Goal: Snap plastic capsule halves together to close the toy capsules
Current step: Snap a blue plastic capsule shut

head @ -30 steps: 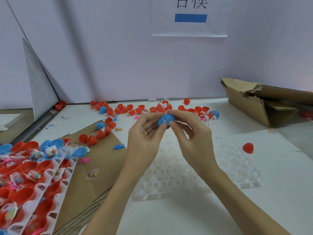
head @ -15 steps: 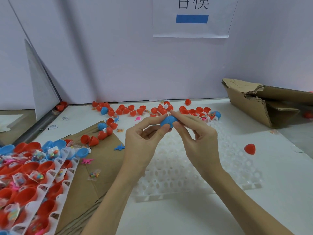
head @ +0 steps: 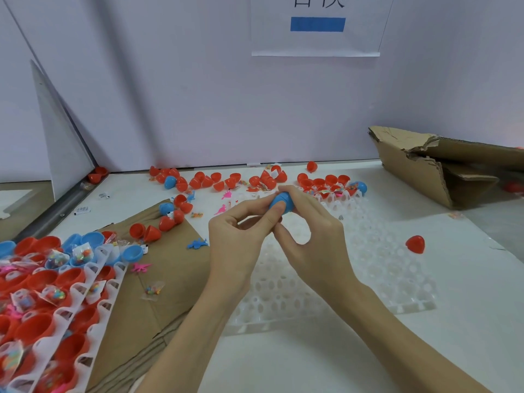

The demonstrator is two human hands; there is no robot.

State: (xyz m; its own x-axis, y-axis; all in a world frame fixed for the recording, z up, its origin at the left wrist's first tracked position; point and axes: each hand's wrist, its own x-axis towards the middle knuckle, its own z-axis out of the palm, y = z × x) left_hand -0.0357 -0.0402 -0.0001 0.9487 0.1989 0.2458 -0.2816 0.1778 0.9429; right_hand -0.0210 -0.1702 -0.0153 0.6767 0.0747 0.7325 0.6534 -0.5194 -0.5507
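Capsule: a blue capsule (head: 280, 202) held above the far part of the white tray (head: 382, 268), near the middle of the worktop (head: 467, 321); a seam line shows across it, so the halves appear mated, though whether fully snapped cannot be told.
Left hand: the left hand (head: 238, 245) pinches the capsule's near-left side, thumb pressed on its face, presumably to brace one half against the push.
Right hand: the right hand (head: 314, 236) curls round the capsule's far-right side, fingers over the top, set opposite the left so that the squeeze runs across the seam.
Tray: empty cups lie directly below the hands, a likely resting place for the closed capsule.
Loose halves: red halves (head: 215, 180) are strewn along the far edge, with one red half (head: 415, 244) alone toward the right edge.
Filled trays: at the near-left corner, trays (head: 42, 293) hold open halves with small toy packets, likely awaiting their lids.
Cardboard: a flat sheet (head: 170, 279) lies left of the tray; a torn box (head: 425, 171) sits at the far-right corner.
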